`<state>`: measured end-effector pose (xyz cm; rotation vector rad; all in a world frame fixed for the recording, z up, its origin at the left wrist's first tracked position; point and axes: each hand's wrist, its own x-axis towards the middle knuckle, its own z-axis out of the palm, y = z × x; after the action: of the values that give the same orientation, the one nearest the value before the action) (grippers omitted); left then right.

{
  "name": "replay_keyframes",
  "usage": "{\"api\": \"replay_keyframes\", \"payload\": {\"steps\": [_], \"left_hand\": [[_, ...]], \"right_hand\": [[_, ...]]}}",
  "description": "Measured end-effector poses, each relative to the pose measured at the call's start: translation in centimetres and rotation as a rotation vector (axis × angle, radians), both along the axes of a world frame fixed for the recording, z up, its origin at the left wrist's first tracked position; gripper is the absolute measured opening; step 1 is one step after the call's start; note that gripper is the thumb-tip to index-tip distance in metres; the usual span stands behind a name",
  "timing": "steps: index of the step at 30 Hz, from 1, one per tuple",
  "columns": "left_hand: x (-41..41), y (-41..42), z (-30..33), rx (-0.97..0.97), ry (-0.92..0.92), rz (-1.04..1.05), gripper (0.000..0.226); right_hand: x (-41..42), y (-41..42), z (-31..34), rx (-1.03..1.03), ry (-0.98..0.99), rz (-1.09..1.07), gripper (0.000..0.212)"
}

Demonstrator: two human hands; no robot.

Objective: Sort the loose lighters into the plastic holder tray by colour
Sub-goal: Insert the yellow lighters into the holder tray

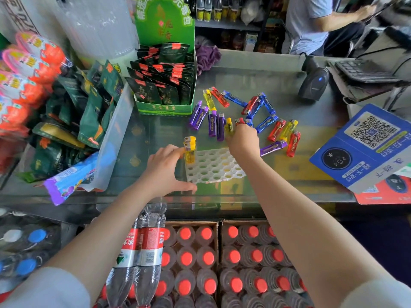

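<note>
A white plastic holder tray (214, 166) with round holes lies on the glass counter. Two yellow lighters (189, 150) stand upright in its far left corner. My left hand (165, 170) braces the tray's left side, with the index finger against the yellow lighters and the thumb at the near edge. Just beyond the tray, my right hand (242, 140) closes its fingers around a yellow lighter (229, 126) among the loose ones. Purple lighters (208, 121), blue lighters (261, 107) and red lighters (293, 143) lie scattered behind and to the right.
A green box of tea packets (165, 85) stands behind the tray on the left. At the right are a barcode scanner (313, 83) and a blue QR payment stand (364, 145). Snack packs (73, 121) crowd the left. Crates of bottles (209, 258) sit below. A person sits behind the counter.
</note>
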<state>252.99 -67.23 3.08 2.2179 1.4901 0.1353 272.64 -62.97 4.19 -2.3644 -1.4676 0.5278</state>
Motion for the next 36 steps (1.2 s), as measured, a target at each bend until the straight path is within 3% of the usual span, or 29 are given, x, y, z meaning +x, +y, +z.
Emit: {"api": "replay_keyframes", "payload": {"steps": [5,7,11,15,19,27,32,34,36], "left_hand": [[-0.1,0.5,-0.4,0.019,-0.021,-0.022,0.083],[-0.2,0.8,-0.6,0.035,-0.028,-0.053,0.084],[-0.2,1.1,-1.0,0.054,-0.027,-0.083,0.090],[-0.1,1.1,-1.0,0.050,-0.023,-0.082,0.094],[-0.2,1.1,-1.1,0.064,-0.030,-0.080,0.091],[-0.3,1.1,-1.2,0.070,-0.033,-0.087,0.089],[-0.3,1.0,-1.3,0.075,-0.044,-0.080,0.081],[-0.3,0.9,-1.2,0.064,-0.044,-0.080,0.079],[-0.3,1.0,-1.0,0.044,-0.048,-0.084,0.079]], "right_hand": [[-0.1,-2.9,2.3,0.244,0.437,0.070,0.002],[-1.0,-5.0,2.9,0.333,0.580,0.146,0.012],[-2.8,-7.5,0.9,0.289,0.703,0.223,0.016],[-4.0,-7.6,-0.7,0.262,0.621,0.215,0.028],[-4.8,-7.3,-0.7,0.267,0.474,0.308,0.010],[-5.0,-7.4,0.1,0.270,0.207,0.377,0.017],[-5.6,-7.5,-0.1,0.276,-0.181,0.486,0.025],[-5.7,-7.7,-0.7,0.305,-0.160,0.446,0.024],[-5.6,-7.6,-1.1,0.292,0.017,0.349,0.023]]}}
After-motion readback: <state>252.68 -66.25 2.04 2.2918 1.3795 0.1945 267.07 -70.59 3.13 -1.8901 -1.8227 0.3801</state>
